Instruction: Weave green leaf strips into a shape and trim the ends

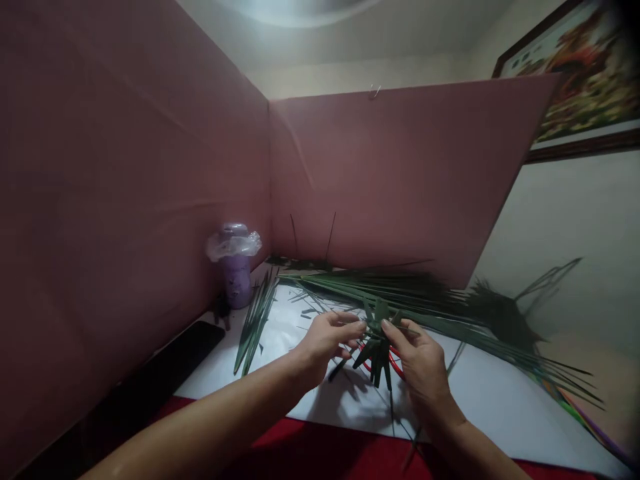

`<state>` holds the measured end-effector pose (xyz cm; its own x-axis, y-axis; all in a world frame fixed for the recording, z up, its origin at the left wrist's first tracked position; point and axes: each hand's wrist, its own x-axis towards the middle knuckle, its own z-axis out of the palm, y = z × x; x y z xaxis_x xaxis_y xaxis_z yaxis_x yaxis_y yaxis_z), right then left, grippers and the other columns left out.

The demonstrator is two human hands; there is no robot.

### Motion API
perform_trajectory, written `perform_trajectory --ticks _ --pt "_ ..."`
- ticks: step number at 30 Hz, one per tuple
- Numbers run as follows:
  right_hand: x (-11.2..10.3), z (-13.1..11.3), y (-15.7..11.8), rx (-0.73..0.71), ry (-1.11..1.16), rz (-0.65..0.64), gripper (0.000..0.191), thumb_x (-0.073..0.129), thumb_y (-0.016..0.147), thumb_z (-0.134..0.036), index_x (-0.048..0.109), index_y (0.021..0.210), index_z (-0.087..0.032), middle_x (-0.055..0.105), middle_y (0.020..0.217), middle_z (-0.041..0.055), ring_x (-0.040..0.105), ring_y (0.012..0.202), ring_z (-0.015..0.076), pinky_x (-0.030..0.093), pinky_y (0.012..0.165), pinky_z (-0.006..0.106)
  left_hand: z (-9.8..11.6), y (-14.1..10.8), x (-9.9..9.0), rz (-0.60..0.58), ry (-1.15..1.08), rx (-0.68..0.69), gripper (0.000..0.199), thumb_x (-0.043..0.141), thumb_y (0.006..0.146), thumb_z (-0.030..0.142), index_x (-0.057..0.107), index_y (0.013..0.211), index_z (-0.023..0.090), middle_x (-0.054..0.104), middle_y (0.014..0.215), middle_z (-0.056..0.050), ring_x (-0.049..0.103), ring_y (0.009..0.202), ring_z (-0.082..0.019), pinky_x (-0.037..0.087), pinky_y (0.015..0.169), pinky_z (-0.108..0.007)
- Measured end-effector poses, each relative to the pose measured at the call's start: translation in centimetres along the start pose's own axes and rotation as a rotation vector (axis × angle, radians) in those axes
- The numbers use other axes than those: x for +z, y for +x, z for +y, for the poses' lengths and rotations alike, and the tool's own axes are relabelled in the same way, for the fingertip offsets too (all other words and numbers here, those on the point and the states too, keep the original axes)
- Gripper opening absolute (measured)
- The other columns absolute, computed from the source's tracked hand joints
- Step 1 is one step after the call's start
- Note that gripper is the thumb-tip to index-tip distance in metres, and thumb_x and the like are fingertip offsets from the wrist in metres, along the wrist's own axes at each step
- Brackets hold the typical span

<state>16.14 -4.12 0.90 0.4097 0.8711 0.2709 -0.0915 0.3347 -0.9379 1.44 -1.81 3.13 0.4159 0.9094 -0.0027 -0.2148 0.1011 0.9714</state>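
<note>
Between my two hands, above the white sheet, is a dark green piece folded from leaf strips (376, 343), with pointed ends sticking up and down. My left hand (334, 340) pinches its left side with thumb and forefinger. On the other side, my right hand (417, 353) grips it, the thumb pressed on its front. A thin strip hangs below it toward the sheet's front edge. Partly hidden behind the leaf piece are red loops (396, 365), which look like scissor handles lying on the sheet.
Long green palm leaves (360, 287) lie across the back of the white sheet (490, 393). A bundle of leaf strips (256, 320) lies at the left. Beyond it stand a purple bottle (237, 280) with clear plastic round its top and a flat black object (195, 353). Pink panels (380, 180) enclose the left and back.
</note>
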Motion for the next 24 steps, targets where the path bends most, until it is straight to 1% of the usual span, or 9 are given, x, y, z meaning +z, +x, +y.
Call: perform_trajectory --ticks 3,5,7,9,11,13,15,19,24 --pt "0.0 0.2 0.0 -0.021 -0.014 -0.012 0.025 0.069 0.066 -0.037 0.063 0.080 -0.017 0.065 0.074 0.0028 0.059 0.070 0.0195 0.046 0.067 0.030 0.2 1.1 0.9 0.092 -0.063 0.068 0.023 0.071 0.059 0.026 0.062 0.074 0.011 0.058 0.069 -0.003 0.051 0.059 -0.010 0.035 0.050 -0.021" --pt "0.0 0.2 0.1 -0.028 -0.027 -0.031 0.025 0.068 0.066 -0.037 0.063 0.079 -0.017 0.064 0.075 0.0030 0.058 0.072 0.0197 0.046 0.069 0.031 0.4 1.4 1.3 0.122 -0.097 0.077 0.020 0.070 0.057 0.021 0.062 0.073 0.011 0.058 0.066 -0.002 0.051 0.058 -0.009 0.035 0.051 -0.020" --pt "-0.1 0.1 0.0 -0.022 -0.045 -0.060 0.024 0.068 0.066 -0.037 0.063 0.078 -0.016 0.064 0.074 0.0031 0.058 0.070 0.0196 0.046 0.068 0.031 0.5 1.5 1.6 0.071 -0.146 0.041 0.020 0.070 0.056 0.019 0.063 0.073 0.011 0.058 0.064 -0.002 0.050 0.055 -0.009 0.035 0.051 -0.021" --pt "0.0 0.1 -0.1 -0.013 -0.063 -0.085 0.023 0.069 0.066 -0.036 0.063 0.077 -0.016 0.063 0.072 0.0029 0.057 0.069 0.0192 0.046 0.067 0.030 0.4 1.5 1.7 0.031 -0.177 -0.008 0.018 0.070 0.055 0.020 0.062 0.067 0.011 0.057 0.059 -0.001 0.048 0.049 -0.008 0.035 0.050 -0.022" --pt "0.0 0.2 -0.2 -0.004 -0.080 -0.104 0.022 0.068 0.067 -0.035 0.063 0.076 -0.015 0.062 0.069 0.0024 0.056 0.066 0.0180 0.045 0.063 0.029 0.0 1.4 1.5 0.049 -0.190 -0.041 0.017 0.070 0.054 0.021 0.060 0.064 0.012 0.056 0.055 0.000 0.049 0.047 -0.010 0.037 0.050 -0.024" --pt "0.0 0.3 -0.4 0.001 -0.098 -0.116 0.021 0.067 0.069 -0.035 0.063 0.075 -0.016 0.061 0.066 0.0014 0.054 0.060 0.0162 0.044 0.059 0.028 -0.5 1.5 1.2 0.084 -0.207 -0.060 0.018 0.071 0.054 0.021 0.058 0.064 0.014 0.057 0.054 0.000 0.051 0.047 -0.011 0.037 0.050 -0.025" --pt "0.0 0.5 -0.6 0.004 -0.117 -0.126 0.020 0.066 0.070 -0.036 0.062 0.072 -0.016 0.059 0.064 0.0006 0.051 0.057 0.0151 0.043 0.055 0.026 -1.0 1.6 0.7 0.059 -0.226 -0.073 0.019 0.071 0.054 0.021 0.058 0.067 0.014 0.057 0.055 0.000 0.052 0.048 -0.012 0.037 0.050 -0.024" --pt "0.1 0.1 -0.9 0.001 -0.171 -0.154 0.018 0.066 0.070 -0.034 0.060 0.067 -0.018 0.059 0.063 -0.0006 0.050 0.059 0.0146 0.040 0.056 0.024 -1.6 1.9 -0.3 -0.051 -0.254 -0.071 0.020 0.072 0.055 0.019 0.059 0.069 0.014 0.058 0.057 0.000 0.051 0.048 -0.010 0.037 0.050 -0.023" --pt "0.4 -0.4 -1.2 0.015 -0.217 -0.186 0.020 0.065 0.069 -0.035 0.056 0.063 -0.019 0.053 0.057 -0.0024 0.047 0.055 0.0140 0.038 0.051 0.023 -1.8 1.6 -0.7 -0.092 -0.241 -0.005 0.021 0.074 0.057 0.022 0.060 0.069 0.012 0.059 0.058 -0.001 0.052 0.049 -0.010 0.038 0.051 -0.023"
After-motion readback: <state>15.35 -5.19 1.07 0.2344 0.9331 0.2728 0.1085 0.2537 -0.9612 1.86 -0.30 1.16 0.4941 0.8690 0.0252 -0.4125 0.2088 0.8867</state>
